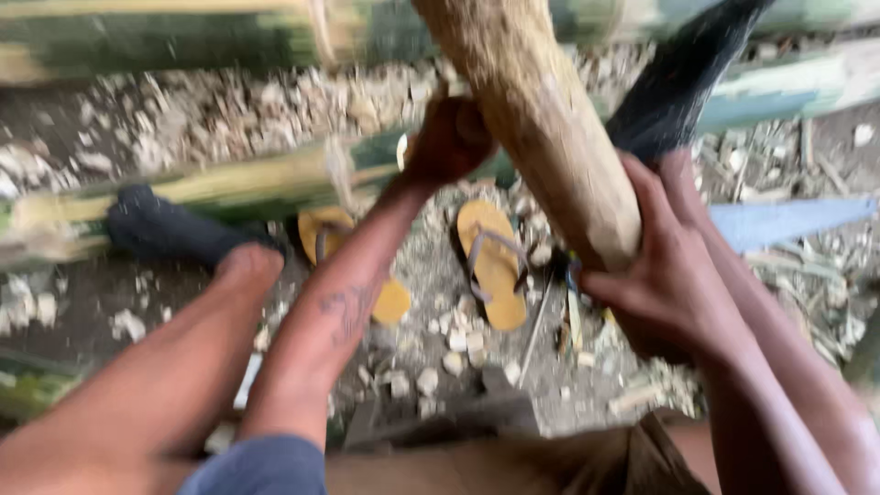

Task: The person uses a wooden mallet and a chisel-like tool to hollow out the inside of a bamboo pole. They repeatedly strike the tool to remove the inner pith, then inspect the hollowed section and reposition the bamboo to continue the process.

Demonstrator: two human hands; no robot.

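From the head camera I look down on a thick wooden pole (541, 137) that slants from the top of the picture toward my lap. My right hand (665, 280) is wrapped round its lower end, fingers closed on the wood. My left hand (449, 142) is higher up on the far side of the pole; it seems to press or grasp there, but blur and the pole hide the fingers, so I cannot tell how it grips.

As for progress, I judge the work well under way. The pole looks bare and pale along the length I see, and wood chips (458, 344) lie thick on the ground beneath. A dark blade-like shape (678, 78) stands just behind the right hand; I cannot tell if anything holds it. What is left to do I cannot read from here.

No containers are in view. A pair of yellow sandals (495, 266) lies below the pole, and green bamboo stalks (229, 188) lie across the ground beyond.
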